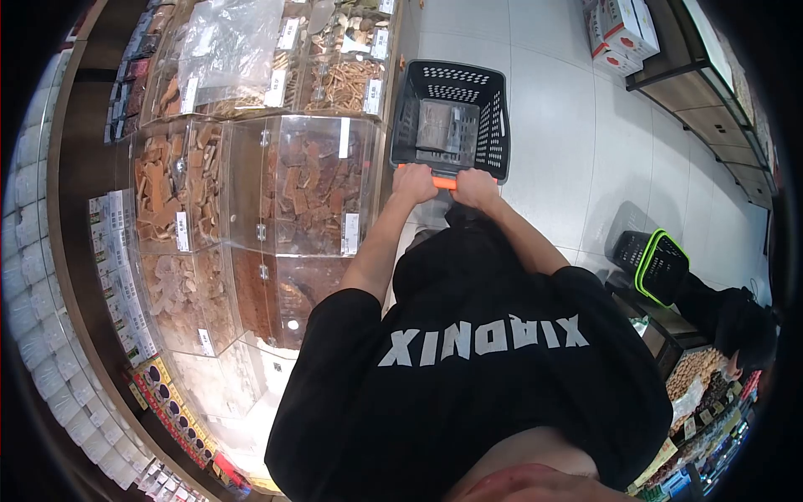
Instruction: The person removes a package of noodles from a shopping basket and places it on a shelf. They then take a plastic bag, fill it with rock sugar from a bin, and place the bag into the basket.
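Observation:
Both hands are closed round the orange handle (445,182) of a black shopping basket (452,71) with slotted sides. My left hand (416,181) grips the handle's left end, beside the bulk-food bins. At the right end, my right hand (477,189) has its fingers wrapped over the bar. A flat brownish-grey package (438,125) lies inside the basket; its contents are hard to make out.
Clear-lidded bins (314,180) of dried goods line the left. Tiled floor (548,109) runs alongside the basket. At right, a green-rimmed basket (661,269) is near a person in black (740,326). White-and-red boxes (623,29) stand by a shelf unit (698,100).

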Available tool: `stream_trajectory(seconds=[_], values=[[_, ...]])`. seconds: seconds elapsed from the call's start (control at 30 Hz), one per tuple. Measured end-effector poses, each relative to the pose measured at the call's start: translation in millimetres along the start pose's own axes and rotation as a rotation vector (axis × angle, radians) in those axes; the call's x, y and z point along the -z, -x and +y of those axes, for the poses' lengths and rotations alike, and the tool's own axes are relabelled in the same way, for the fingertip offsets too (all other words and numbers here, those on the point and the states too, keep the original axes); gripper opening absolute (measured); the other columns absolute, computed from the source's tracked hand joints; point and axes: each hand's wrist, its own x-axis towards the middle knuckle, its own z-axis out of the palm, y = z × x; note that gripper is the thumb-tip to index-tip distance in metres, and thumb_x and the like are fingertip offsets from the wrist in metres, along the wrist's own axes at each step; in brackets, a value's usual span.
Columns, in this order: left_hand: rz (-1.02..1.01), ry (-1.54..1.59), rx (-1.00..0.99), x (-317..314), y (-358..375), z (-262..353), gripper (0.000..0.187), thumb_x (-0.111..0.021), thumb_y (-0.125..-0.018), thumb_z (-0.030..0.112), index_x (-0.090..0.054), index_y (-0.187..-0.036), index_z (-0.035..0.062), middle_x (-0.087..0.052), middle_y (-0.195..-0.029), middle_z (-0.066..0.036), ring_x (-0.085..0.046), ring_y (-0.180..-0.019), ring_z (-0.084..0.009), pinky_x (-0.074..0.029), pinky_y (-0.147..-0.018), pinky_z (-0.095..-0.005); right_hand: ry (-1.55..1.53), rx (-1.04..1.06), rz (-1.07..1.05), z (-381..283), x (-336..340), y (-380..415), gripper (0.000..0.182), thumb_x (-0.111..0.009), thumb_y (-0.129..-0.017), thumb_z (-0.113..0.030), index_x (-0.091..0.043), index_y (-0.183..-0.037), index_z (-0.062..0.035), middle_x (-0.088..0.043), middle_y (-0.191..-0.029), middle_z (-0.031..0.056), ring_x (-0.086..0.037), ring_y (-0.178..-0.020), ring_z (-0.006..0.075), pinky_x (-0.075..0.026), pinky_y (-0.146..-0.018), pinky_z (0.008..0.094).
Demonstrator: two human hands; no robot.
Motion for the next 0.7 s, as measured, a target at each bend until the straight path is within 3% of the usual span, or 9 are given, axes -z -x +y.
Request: stream_trajectory(seconds=[0.1,0.2,0.3,0.4,0.7], values=[[-0.015,-0.006,0.017,6,-18,5,0.030,-0.065,-0.071,0.021,-0.076,-0.094,0.0053,-0.073,-0.099,-0.021,-0.071,-0.097,-0.0347,-0.056,-0.086,-0.0432,-0.085,0.048,-0.119,17,14,-24,0.039,-0.065,-0.080,-0.037,-0.074,-0.088,-0.0003,-0.071,-0.088,0.0243,-0.071,-0.087,0.0395,-0.057,-0.081,0.0477],[0.015,-0.015,0.045,15,-40,8,0.028,-0.065,-0.071,0.021,-0.076,-0.092,0.0052,-0.073,-0.099,-0.020,-0.071,-0.097,-0.0348,-0.056,-0.086,-0.0425,-0.113,0.071,-0.111,24,37,-35,0.034,-0.064,-0.080,-0.028,-0.074,-0.094,0.0006,-0.071,-0.094,0.0253,-0.070,-0.092,0.0411,-0.056,-0.085,0.0480],[-0.011,-0.029,0.055,22,-56,11,0.028,-0.064,-0.071,0.021,-0.076,-0.090,0.0048,-0.073,-0.097,-0.020,-0.071,-0.096,-0.0344,-0.056,-0.086,-0.0424,-0.112,0.067,-0.131,32,49,-52,0.039,-0.066,-0.080,-0.034,-0.073,-0.094,0.0017,-0.071,-0.096,0.0263,-0.069,-0.094,0.0404,-0.055,-0.086,0.0486],[-0.081,-0.070,0.025,27,-64,10,0.027,-0.064,-0.071,0.022,-0.076,-0.088,0.0047,-0.073,-0.096,-0.020,-0.071,-0.096,-0.0342,-0.056,-0.085,-0.0427,-0.143,0.096,-0.164,30,63,-46,0.035,-0.063,-0.081,-0.029,-0.073,-0.095,0.0020,-0.070,-0.096,0.0271,-0.069,-0.095,0.0413,-0.055,-0.086,0.0480],[-0.092,-0.196,-0.097,27,-61,4,0.022,-0.066,-0.070,0.023,-0.075,-0.083,0.0072,-0.072,-0.091,-0.017,-0.070,-0.092,-0.0336,-0.056,-0.081,-0.0436,-0.228,0.104,-0.259,28,29,-41,0.036,-0.061,-0.082,-0.028,-0.073,-0.094,0.0032,-0.070,-0.098,0.0283,-0.069,-0.096,0.0421,-0.055,-0.087,0.0490]])
